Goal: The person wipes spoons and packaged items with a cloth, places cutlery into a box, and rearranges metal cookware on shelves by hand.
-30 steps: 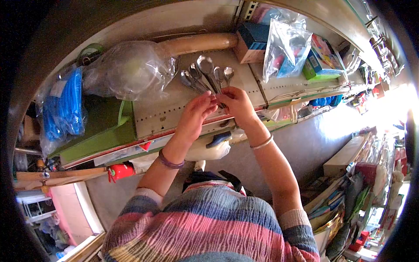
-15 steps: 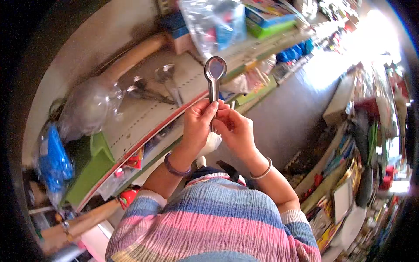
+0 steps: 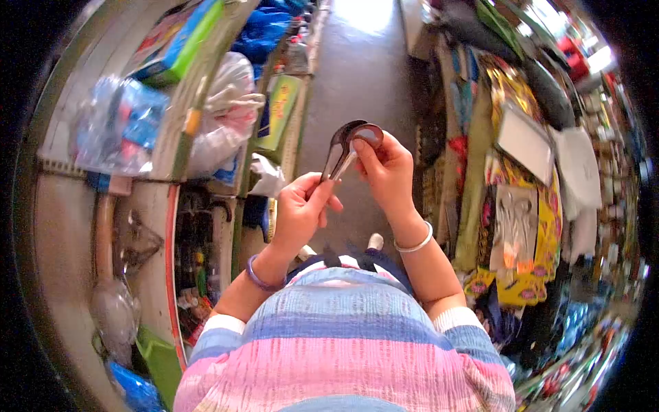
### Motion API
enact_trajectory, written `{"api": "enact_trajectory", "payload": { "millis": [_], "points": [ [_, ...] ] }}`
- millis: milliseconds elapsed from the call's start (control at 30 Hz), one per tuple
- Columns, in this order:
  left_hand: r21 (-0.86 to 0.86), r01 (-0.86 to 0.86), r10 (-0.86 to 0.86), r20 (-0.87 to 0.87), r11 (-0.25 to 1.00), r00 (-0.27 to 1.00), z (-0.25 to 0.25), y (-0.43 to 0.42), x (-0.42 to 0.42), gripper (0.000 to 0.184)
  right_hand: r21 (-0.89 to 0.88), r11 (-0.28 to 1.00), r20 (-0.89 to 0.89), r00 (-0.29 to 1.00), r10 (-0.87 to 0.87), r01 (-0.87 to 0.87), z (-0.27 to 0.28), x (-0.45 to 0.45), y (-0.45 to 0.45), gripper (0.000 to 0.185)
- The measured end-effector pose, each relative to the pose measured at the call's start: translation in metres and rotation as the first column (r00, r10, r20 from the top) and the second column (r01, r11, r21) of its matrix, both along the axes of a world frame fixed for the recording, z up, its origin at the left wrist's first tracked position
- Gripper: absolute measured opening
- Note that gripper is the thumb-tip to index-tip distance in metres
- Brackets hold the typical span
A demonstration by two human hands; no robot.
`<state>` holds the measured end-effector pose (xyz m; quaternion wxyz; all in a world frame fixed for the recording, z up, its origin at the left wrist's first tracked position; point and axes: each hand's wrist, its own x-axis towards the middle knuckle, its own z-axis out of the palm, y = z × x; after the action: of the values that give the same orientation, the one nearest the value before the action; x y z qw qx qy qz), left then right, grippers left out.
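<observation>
A few metal spoons (image 3: 337, 150) are held up over the aisle, their bowls at the top and fanned slightly apart. My left hand (image 3: 302, 211) pinches the handles at the lower end. Near the bowls, my right hand (image 3: 386, 168) grips the right-hand spoon, its thumb lying against the bowl. How many spoons overlap in the stack is hard to tell. On the shelf at the left lie more spoons (image 3: 141, 244), blurred by motion, well away from both hands.
The left shelf (image 3: 147, 206) bears a plastic-wrapped packet (image 3: 123, 123), a green and blue box (image 3: 180, 48) and a green tray (image 3: 159, 364). White bags (image 3: 223, 113) stick out beside the aisle floor (image 3: 350, 89). Packaged goods (image 3: 515, 226) line the right side.
The view has turned right from the shelf to the aisle. The spoons have been lifted off the shelf. My right hand has moved from the handles up to the bowls, which are now fanned apart.
</observation>
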<state>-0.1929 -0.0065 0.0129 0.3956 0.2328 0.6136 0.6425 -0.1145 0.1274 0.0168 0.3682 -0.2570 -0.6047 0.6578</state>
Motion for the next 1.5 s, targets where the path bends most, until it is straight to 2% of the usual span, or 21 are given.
{"api": "enact_trajectory", "payload": {
  "millis": [300, 400, 533, 567, 767, 833, 867, 967, 1000, 1033, 1067, 1100, 1167, 1200, 1233, 1300, 1367, 1400, 1433, 1467, 1500],
  "points": [
    [-0.028, 0.139, -0.14, -0.027, 0.99, 0.99, -0.006, 0.093, 0.086, 0.011, -0.124, 0.959, -0.107, 0.958, -0.267, 0.254, -0.023, 0.111, 0.065, 0.024],
    [-0.029, 0.192, -0.192, -0.017, 0.981, 0.981, -0.015, 0.121, 0.115, 0.008, -0.145, 0.928, -0.049, 0.934, -0.353, 0.343, -0.036, 0.149, 0.082, 0.031],
    [-0.087, 0.341, -0.342, 0.002, 0.936, 0.94, -0.028, 0.155, 0.157, 0.006, -0.049, 0.875, 0.001, 0.876, -0.483, 0.483, -0.048, 0.201, 0.099, 0.032],
    [-0.117, 0.415, -0.418, -0.004, 0.902, 0.908, -0.03, 0.162, 0.166, 0.007, 0.031, 0.855, 0.047, 0.854, -0.519, 0.518, -0.048, 0.215, 0.102, 0.032],
    [-0.073, 0.606, -0.592, 0.153, 0.792, 0.792, -0.046, 0.184, 0.209, 0.008, -0.041, 0.765, 0.083, 0.765, -0.638, 0.642, -0.064, 0.28, 0.092, 0.021],
    [-0.046, 0.637, -0.632, 0.091, 0.769, 0.77, -0.051, 0.183, 0.226, 0.009, -0.078, 0.709, 0.072, 0.714, -0.697, 0.7, -0.063, 0.295, 0.082, 0.01],
    [-0.031, 0.655, -0.652, 0.06, 0.755, 0.756, -0.052, 0.182, 0.235, 0.009, -0.126, 0.714, 0.147, 0.725, -0.673, 0.688, -0.058, 0.307, 0.074, 0.015],
    [-0.046, 0.712, -0.709, 0.065, 0.701, 0.702, -0.051, 0.179, 0.245, 0.009, 0.175, 0.576, 0.004, 0.584, -0.812, 0.799, -0.091, 0.366, 0.061, 0.021],
    [-0.038, 0.712, -0.708, 0.08, 0.701, 0.701, -0.049, 0.178, 0.245, 0.009, 0.19, 0.5, 0.279, 0.442, -0.853, 0.845, -0.072, 0.397, 0.05, 0.029],
    [-0.049, 0.715, -0.714, 0.051, 0.697, 0.699, -0.045, 0.177, 0.243, 0.009, 0.642, 0.298, 0.394, 0.029, -0.919, 0.706, -0.08, 0.433, 0.043, 0.038],
    [-0.062, 0.712, -0.712, 0.021, 0.7, 0.702, -0.04, 0.176, 0.241, 0.009, 0.895, 0.285, 0.407, -0.365, -0.837, 0.343, -0.091, 0.471, 0.033, 0.054],
    [-0.077, 0.704, -0.707, -0.01, 0.706, 0.707, -0.036, 0.175, 0.237, 0.008, 0.837, 0.434, 0.545, -0.585, -0.601, 0.334, -0.092, 0.5, 0.021, 0.067],
    [-0.049, 0.717, -0.717, 0.004, 0.696, 0.697, -0.027, 0.173, 0.228, 0.008, 0.806, 0.51, 0.539, -0.726, -0.426, 0.3, -0.134, 0.558, -0.007, 0.071],
    [-0.036, 0.708, -0.708, 0.01, 0.706, 0.706, -0.024, 0.172, 0.225, 0.008, 0.657, 0.61, 0.678, -0.701, -0.221, 0.443, -0.144, 0.577, -0.015, 0.069],
    [-0.025, 0.699, -0.699, 0.021, 0.715, 0.715, -0.022, 0.169, 0.222, 0.007, 0.632, 0.601, 0.714, -0.668, -0.207, 0.489, -0.148, 0.584, -0.018, 0.06],
    [0.008, 0.672, -0.672, -0.001, 0.74, 0.74, -0.013, 0.165, 0.216, 0.007, 0.763, 0.557, 0.605, -0.666, -0.436, 0.328, -0.153, 0.594, -0.021, 0.04],
    [0.043, 0.636, -0.636, -0.01, 0.771, 0.771, -0.005, 0.162, 0.208, 0.006, 0.873, 0.236, 0.455, -0.54, -0.708, 0.426, -0.129, 0.592, -0.011, 0.035],
    [0.064, 0.613, -0.614, -0.008, 0.788, 0.79, -0.002, 0.16, 0.204, 0.006, 0.634, -0.001, 0.399, -0.329, -0.856, 0.774, -0.122, 0.598, -0.007, 0.033],
    [0.084, 0.592, -0.594, -0.004, 0.802, 0.805, 0.001, 0.158, 0.2, 0.006, 0.203, -0.121, 0.229, -0.167, -0.959, 0.972, -0.111, 0.601, -0.005, 0.032],
    [0.086, 0.583, -0.585, -0.005, 0.808, 0.811, 0.004, 0.155, 0.195, 0.006, -0.333, -0.089, 0.005, -0.093, -0.996, 0.939, -0.054, 0.555, 0.001, 0.031],
    [0.092, 0.577, -0.579, -0.005, 0.812, 0.815, 0.008, 0.153, 0.19, 0.007, -0.495, 0.102, -0.148, 0.031, -0.988, 0.863, -0.031, 0.538, -0.001, 0.037]
  ]
}}
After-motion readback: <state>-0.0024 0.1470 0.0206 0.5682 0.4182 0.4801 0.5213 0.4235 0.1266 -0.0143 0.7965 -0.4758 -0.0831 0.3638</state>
